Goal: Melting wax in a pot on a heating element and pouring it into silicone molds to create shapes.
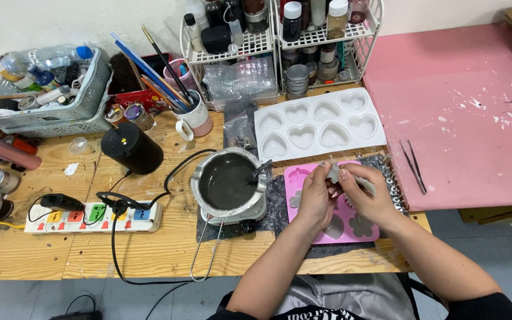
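- It is best to hold the small white piece (334,172) still and low over the pink flower mould (351,220), so nothing drops.
- The left hand (316,198) pinches the piece from the side.
- The right hand (367,194) pinches a thin stick (364,185) beside it.
- Both arms reach in over the table's near edge, with the hands touching, right of the melting pot (229,182).

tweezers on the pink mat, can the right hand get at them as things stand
Probably yes. The tweezers lie bare on the pink mat, just right of the right hand, with nothing between them. But that hand already grips a small pale piece with the left hand.
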